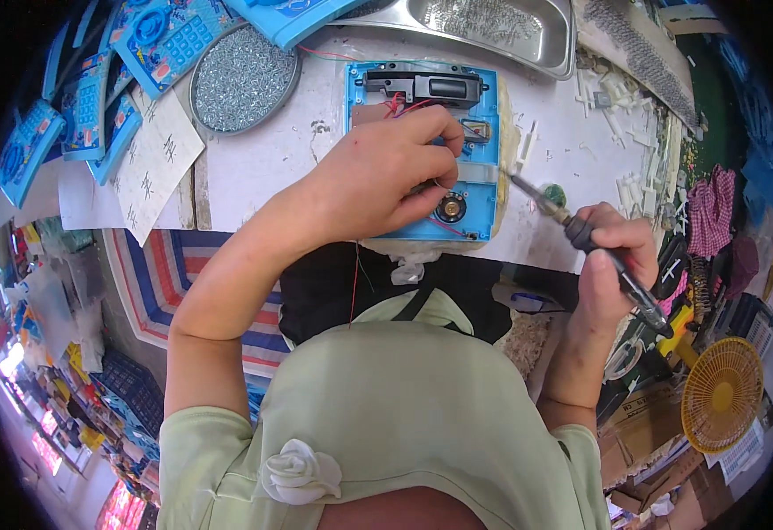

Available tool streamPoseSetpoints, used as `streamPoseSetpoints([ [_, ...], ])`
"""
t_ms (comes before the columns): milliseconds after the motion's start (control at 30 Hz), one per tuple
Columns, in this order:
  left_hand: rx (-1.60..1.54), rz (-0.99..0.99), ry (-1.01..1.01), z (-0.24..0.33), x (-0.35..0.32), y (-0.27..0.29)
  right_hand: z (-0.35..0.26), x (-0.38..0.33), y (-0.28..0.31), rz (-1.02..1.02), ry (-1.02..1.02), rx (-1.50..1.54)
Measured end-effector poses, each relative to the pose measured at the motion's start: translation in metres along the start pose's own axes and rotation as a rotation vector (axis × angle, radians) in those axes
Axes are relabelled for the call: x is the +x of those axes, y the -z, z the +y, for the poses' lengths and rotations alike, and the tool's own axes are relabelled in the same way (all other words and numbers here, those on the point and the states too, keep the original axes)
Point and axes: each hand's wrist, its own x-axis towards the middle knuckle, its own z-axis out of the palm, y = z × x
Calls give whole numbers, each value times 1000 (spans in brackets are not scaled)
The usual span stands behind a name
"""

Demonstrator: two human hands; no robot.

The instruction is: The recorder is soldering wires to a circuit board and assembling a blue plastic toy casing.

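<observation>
A blue plastic toy housing [483, 201] lies open-side up on the worktable, its inside showing. In it sit a long black part [444, 87] along the far side, a small round speaker [450, 208] near the front, a brown board [369, 113] and red wires. My left hand [386, 172] is over the middle of the housing, fingers curled and pinched; whatever is between them is hidden. A soldering iron [579, 234] with a black handle is gripped in my right hand [614, 256]. Its thin tip points toward the housing's right edge, apart from it.
Back left, a round dish [245, 79] of small screws stands beside several blue button panels [170, 53]. A metal tray [568, 53] of small parts is at the back. White plastic pieces [616, 124] lie scattered to the right. At lower right stands a yellow fan [722, 389].
</observation>
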Motion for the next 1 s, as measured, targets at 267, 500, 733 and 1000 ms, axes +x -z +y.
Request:
streamPoseSetpoints([
  [267, -10, -19, 20, -1, -2, -3, 8, 4, -7, -238, 15, -112],
  [500, 42, -6, -29, -2, -3, -5, 11, 8, -11, -251, 57, -161],
  [733, 52, 3, -41, -3, -3, -5, 10, 11, -12, -275, 42, -218],
  [1000, 45, 19, -51, -4, -4, -8, 7, 19, -14, -351, 117, -271],
])
